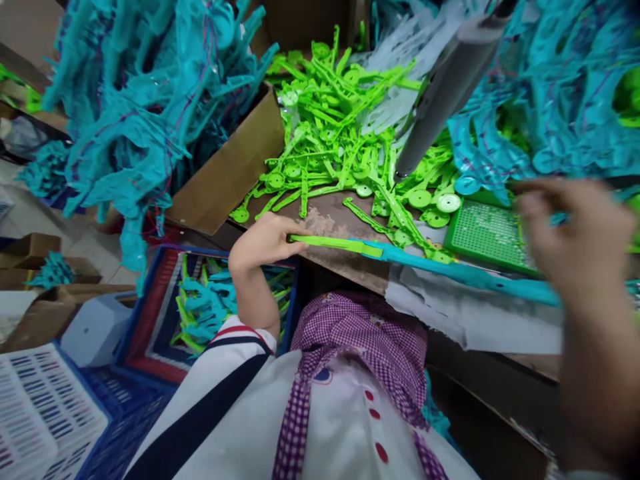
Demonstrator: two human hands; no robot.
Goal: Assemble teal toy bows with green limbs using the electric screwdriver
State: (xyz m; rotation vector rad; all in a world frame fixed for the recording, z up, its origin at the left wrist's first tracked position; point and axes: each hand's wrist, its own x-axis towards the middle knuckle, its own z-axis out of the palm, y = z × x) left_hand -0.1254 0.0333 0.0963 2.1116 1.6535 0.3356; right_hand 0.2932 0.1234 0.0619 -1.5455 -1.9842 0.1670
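My left hand (265, 241) grips the green end of a long thin plastic piece (350, 245) whose other half is teal (465, 272), lying along the front edge of a brown worktable (330, 217). My right hand (575, 233) is blurred at the right, raised over a green perforated tray (483, 233); whether it holds the teal end is unclear. A heap of bright green plastic parts (335, 140) covers the table beyond the piece.
Teal plastic bunches hang at upper left (135, 113) and upper right (555, 87). A grey post (445, 87) slants down to the table. A cardboard box (230, 167) stands left of the heap. Below left, a blue crate (155, 320) holds teal and green parts.
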